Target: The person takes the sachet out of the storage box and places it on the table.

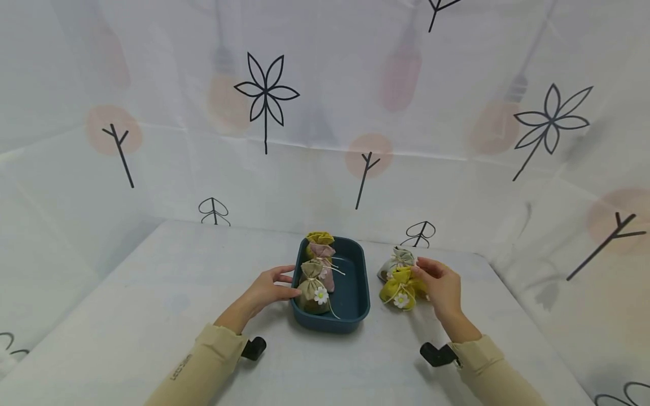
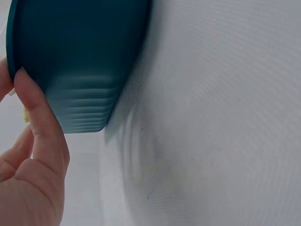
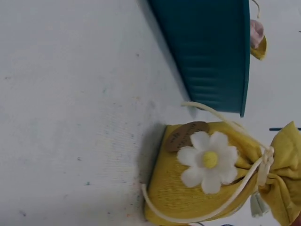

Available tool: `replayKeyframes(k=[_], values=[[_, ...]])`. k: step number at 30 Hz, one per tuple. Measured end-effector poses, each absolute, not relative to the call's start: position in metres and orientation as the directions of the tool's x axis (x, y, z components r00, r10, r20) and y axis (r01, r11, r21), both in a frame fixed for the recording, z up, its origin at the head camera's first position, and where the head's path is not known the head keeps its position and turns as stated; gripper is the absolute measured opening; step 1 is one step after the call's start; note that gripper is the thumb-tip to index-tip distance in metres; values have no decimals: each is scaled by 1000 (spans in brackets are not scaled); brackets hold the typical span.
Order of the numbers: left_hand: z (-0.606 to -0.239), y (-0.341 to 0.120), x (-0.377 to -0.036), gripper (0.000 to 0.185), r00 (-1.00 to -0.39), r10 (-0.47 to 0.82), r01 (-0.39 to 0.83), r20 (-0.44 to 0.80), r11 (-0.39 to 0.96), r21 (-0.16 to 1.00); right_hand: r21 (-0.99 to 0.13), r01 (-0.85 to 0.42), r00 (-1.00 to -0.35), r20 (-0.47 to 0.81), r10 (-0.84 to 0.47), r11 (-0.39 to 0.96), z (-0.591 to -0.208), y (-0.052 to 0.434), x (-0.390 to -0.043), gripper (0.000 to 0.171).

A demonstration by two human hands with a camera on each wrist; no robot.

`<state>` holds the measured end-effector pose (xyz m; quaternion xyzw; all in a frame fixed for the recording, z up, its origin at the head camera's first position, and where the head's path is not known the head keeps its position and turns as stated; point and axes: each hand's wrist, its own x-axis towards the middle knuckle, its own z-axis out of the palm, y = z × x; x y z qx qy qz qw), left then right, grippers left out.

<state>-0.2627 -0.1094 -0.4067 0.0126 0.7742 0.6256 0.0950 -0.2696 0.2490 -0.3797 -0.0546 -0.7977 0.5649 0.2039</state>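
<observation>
My left hand (image 1: 269, 288) grips the left rim of a dark teal plastic basin (image 1: 358, 282). In the left wrist view, one finger (image 2: 35, 101) lies along the basin's outer wall (image 2: 80, 56). Inside the basin, along its left side, stand a beige drawstring pouch (image 1: 311, 290) with a white flower, a pink pouch (image 1: 327, 276) and a yellow pouch (image 1: 325, 237). To the right of the basin, my right hand (image 1: 443, 287) pinches the gathered top of another yellow drawstring pouch (image 1: 393, 290). That pouch (image 3: 188, 193) bears a white flower and a brown tag.
A grey-green pouch (image 1: 401, 256) sits behind the yellow one in the hand. White cloth covers the table (image 1: 178, 299), and a printed curtain (image 1: 315, 113) hangs behind it. Both wrists carry black camera mounts.
</observation>
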Motion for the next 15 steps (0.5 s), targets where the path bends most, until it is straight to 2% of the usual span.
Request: replayKeyframes(k=[15], values=[[-406, -111, -263, 72, -980, 147, -100, -132, 208, 973, -930, -146, -934, 242, 263, 337, -365, 236, -271, 32]])
